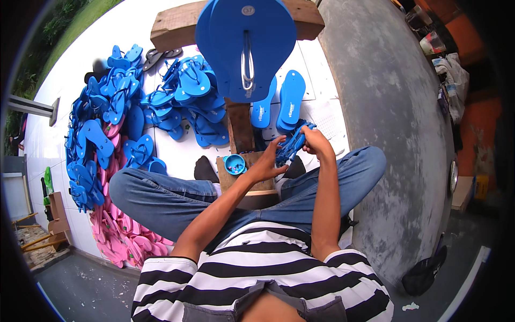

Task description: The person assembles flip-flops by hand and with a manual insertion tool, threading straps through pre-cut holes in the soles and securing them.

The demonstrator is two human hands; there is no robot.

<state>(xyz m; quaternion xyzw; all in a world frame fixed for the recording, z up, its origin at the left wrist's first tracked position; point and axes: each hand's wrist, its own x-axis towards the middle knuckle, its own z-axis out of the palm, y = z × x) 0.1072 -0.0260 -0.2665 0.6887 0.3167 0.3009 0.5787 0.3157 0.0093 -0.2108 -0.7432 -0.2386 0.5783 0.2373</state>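
My right hand is closed around a bundle of blue flip-flop straps, which hangs over the right side of the wooden stand's base. Beside the bundle, my left hand has its fingers spread and curved toward the straps; I see nothing in it. Left of that hand, a small turquoise cup with tiny pieces inside rests on the wooden base. Beyond my hands, blue flip-flop soles sit at the top of the wooden post, with a metal loop against the upper one.
Strapless blue soles lie on white tiles right of the post. To the left are heaps of strapped blue flip-flops and pink ones. A wooden crossbar spans the stand's top. A grey concrete surface runs along my right.
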